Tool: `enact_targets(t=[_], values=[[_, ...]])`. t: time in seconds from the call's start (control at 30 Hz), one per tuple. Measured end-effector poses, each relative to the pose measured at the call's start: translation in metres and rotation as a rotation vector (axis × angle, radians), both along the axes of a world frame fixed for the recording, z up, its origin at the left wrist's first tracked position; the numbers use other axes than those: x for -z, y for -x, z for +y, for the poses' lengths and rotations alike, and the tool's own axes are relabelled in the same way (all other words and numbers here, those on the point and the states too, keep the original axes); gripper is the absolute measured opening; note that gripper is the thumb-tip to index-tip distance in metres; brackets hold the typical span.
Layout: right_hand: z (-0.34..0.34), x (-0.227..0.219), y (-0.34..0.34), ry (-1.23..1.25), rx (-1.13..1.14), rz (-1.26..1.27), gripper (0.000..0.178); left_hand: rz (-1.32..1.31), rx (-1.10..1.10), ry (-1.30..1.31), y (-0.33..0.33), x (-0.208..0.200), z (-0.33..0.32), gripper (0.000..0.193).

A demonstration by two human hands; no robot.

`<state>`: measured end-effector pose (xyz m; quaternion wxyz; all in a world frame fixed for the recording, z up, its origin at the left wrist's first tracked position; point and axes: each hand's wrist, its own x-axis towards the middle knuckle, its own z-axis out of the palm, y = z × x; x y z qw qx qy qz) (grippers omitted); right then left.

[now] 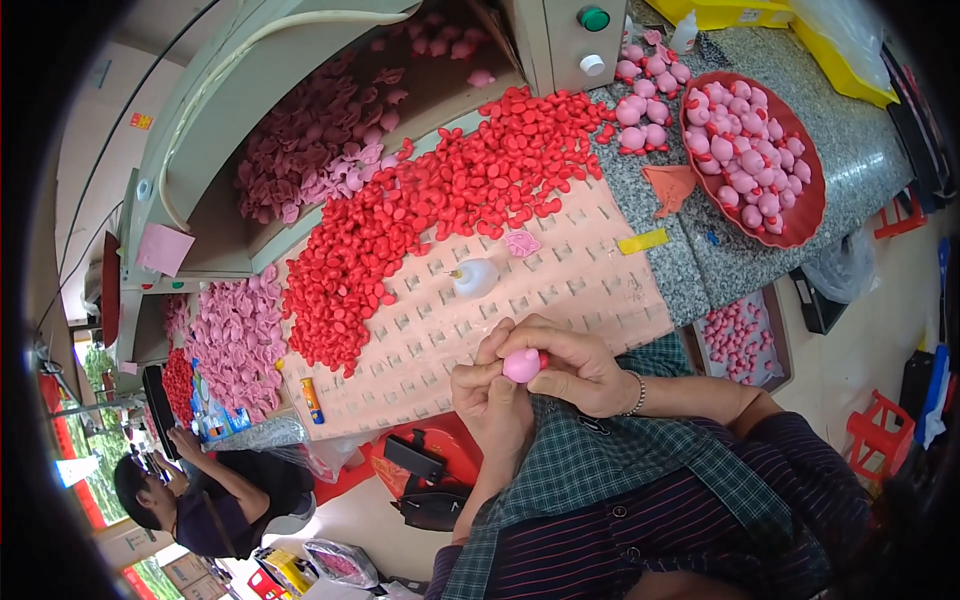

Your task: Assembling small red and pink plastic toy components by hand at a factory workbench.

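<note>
In front of my chest, both hands pinch one small round pink piece [521,365] with a red bit at its right side. My left hand [487,397] grips it from the left, thumb and fingertips closed on it. From the right my right hand [580,368] is closed around it and the red part, a bracelet on its wrist. Beyond my hands, on the pink patterned mat [560,275], stand a small translucent squeeze bottle [474,278] with a thin tip and a flat pink piece [522,243].
A heap of red bean-shaped pieces [430,200] covers the mat's far side, beside a pile of pink pieces [235,345]. A red bowl [815,190] of assembled pink-and-red pieces stands right. A glue stick [311,400] lies left; a co-worker [215,500] sits beyond.
</note>
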<state>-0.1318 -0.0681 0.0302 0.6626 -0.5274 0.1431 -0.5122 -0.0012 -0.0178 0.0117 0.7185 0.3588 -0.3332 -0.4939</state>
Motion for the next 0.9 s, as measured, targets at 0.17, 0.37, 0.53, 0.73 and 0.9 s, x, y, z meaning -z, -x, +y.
enact_targets(t=[0.17,0.37,0.53,0.73,0.9], values=[[-0.003,-0.002,0.005,0.252,0.149,0.374,0.037,0.021,0.108,-0.085,-0.008,-0.027,-0.010,0.018],[-0.006,-0.004,0.009,0.269,0.088,0.473,0.030,-0.388,0.245,-0.065,-0.027,-0.032,-0.015,0.016],[-0.006,-0.007,0.014,0.340,0.085,0.552,0.030,-0.493,0.271,-0.067,-0.028,-0.040,-0.014,0.012],[-0.004,-0.009,0.013,0.390,0.135,0.524,0.034,-0.528,0.212,-0.115,-0.024,-0.041,-0.008,0.009],[-0.002,-0.002,0.008,0.326,0.163,0.460,0.034,-0.584,0.154,-0.148,-0.015,-0.040,-0.005,0.016]])
